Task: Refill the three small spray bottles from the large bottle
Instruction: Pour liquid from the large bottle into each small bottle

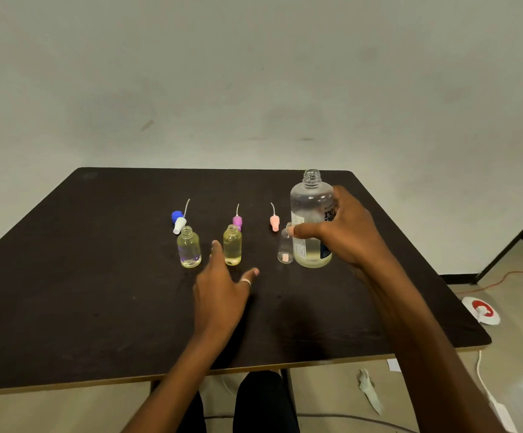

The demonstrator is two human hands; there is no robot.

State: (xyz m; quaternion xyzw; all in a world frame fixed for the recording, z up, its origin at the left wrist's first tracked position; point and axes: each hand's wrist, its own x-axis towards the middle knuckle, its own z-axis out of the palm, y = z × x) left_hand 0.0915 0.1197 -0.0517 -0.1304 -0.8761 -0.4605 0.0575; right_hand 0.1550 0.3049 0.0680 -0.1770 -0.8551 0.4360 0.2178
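Note:
Three small clear bottles stand uncapped in a row on the dark table [66, 292]. The left small bottle [188, 247] and the middle small bottle [232, 245] hold yellowish liquid. The right small bottle [285, 248] looks nearly empty. Behind them lie their spray tops: the blue-and-white top [178, 219], the purple top [237, 220], the pink top [274, 221]. The large clear bottle [308, 214], uncapped, with liquid low inside, stands at the right. My right hand [344, 232] is wrapped around it. My left hand [222, 292] hovers open just in front of the middle bottle.
The table's right edge and rounded corner are near the large bottle. On the floor to the right lie a red-and-white round object [481, 310], a white cable [485, 385] and an orange cord [504, 279]. A wall rises close behind the table.

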